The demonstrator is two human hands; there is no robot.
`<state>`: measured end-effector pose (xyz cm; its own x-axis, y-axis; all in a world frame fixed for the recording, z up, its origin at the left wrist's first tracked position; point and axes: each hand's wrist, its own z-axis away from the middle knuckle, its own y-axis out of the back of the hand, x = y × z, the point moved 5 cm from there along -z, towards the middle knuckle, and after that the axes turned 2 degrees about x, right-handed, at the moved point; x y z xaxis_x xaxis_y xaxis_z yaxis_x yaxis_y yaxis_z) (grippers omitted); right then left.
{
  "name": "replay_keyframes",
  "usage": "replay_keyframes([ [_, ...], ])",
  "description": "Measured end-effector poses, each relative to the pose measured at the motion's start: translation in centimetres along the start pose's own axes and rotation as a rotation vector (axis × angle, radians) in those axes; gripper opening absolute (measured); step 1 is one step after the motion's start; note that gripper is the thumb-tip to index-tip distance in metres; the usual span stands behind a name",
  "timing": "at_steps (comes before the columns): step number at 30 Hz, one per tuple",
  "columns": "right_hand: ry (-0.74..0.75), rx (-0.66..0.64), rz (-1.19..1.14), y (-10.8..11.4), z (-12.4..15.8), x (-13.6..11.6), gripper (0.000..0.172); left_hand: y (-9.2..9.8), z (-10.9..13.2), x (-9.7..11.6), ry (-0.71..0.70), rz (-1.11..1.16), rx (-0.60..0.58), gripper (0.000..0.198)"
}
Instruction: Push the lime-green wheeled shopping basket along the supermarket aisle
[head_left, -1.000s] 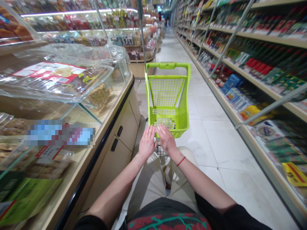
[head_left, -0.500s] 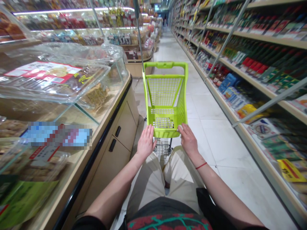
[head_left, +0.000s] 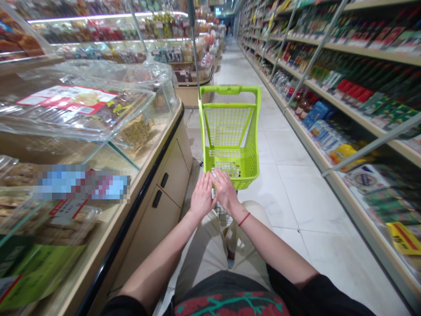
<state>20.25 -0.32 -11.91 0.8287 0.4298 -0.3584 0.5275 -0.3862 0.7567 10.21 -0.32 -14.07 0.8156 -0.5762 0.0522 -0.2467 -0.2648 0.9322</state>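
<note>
A lime-green shopping cart stands in the aisle right in front of me, its basket holding nothing that I can see. My left hand and my right hand lie side by side on the cart's near rim, fingers stretched flat and pointing forward, the two hands touching each other. A red string circles my right wrist. Neither hand holds anything.
A glass display counter with packaged snacks runs along my left, with wooden cabinet doors below. Shelves of packaged goods line the right side. The white tiled aisle stretches ahead between them.
My right hand has slid left along the cart's near rim, from the right corner back next to my left hand. The view shifted slightly.
</note>
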Motion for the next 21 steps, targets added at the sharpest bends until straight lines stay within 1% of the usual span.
replay_keyframes([
  [4,0.021,0.007,0.009,0.2,1.0,1.2,0.053,0.0,0.0,-0.1,0.007,-0.014,0.003,0.079],
  [7,0.037,0.044,0.02,1.0,2.4,2.7,0.06,0.1,0.0,-0.1,0.012,-0.019,-0.004,0.079],
  [11,0.012,0.099,0.067,3.2,4.3,5.6,0.067,0.3,-0.1,-0.1,0.011,-0.027,-0.017,0.082],
  [16,-0.034,0.182,0.133,6.1,6.2,9.2,0.067,0.2,0.0,-0.2,0.01,-0.022,-0.012,0.081],
  [19,-0.073,0.208,0.138,6.4,6.5,9.8,0.066,0.1,0.0,-0.2,0.002,0.003,0.0,0.082],
  [21,-0.078,0.218,0.127,6.0,6.2,9.3,0.063,0.1,0.0,-0.2,-0.002,0.021,0.008,0.083],
])
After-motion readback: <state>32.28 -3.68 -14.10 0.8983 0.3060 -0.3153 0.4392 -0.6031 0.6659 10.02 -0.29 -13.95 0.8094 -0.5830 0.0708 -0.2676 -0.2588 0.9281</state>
